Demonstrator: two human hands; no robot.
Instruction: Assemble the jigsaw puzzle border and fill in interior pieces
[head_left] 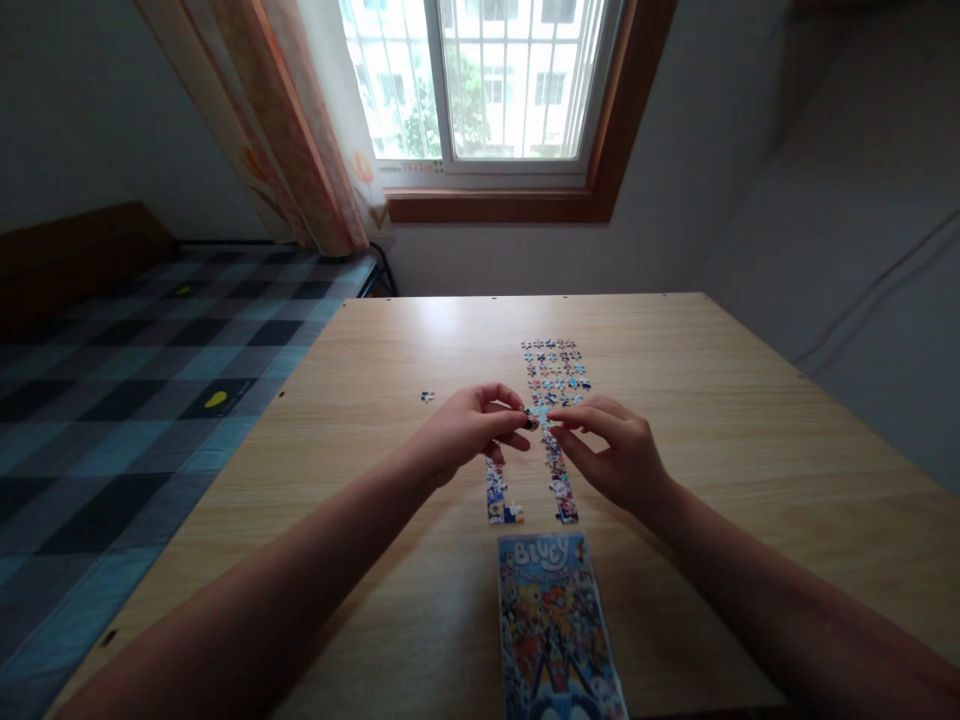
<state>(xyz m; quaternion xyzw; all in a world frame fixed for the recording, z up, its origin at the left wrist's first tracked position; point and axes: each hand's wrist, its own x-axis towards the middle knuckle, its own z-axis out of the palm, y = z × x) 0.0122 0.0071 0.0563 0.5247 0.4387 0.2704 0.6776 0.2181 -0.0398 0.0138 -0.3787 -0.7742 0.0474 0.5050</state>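
Note:
My left hand [491, 422] is above the middle of the table, thumb and forefinger pinched on a small dark puzzle piece [529, 420]. Facing it from the right is my right hand [611, 445], its thumb and forefinger slightly apart, with no piece visible between them. Both sets of fingertips are close together over the partly joined puzzle [559, 478]. Its left strip [496, 490] and right strip run toward me, while my hands hide part of its far side. Beyond them, loose puzzle pieces [553, 369] lie in several rows.
A printed "Bluey" puzzle picture or box [559, 620] lies at the near side of the wooden table [375, 400]. One separate piece [427, 397] is left of my left hand. A bed with a checked cover [150, 400] stands to the left, and a window is behind.

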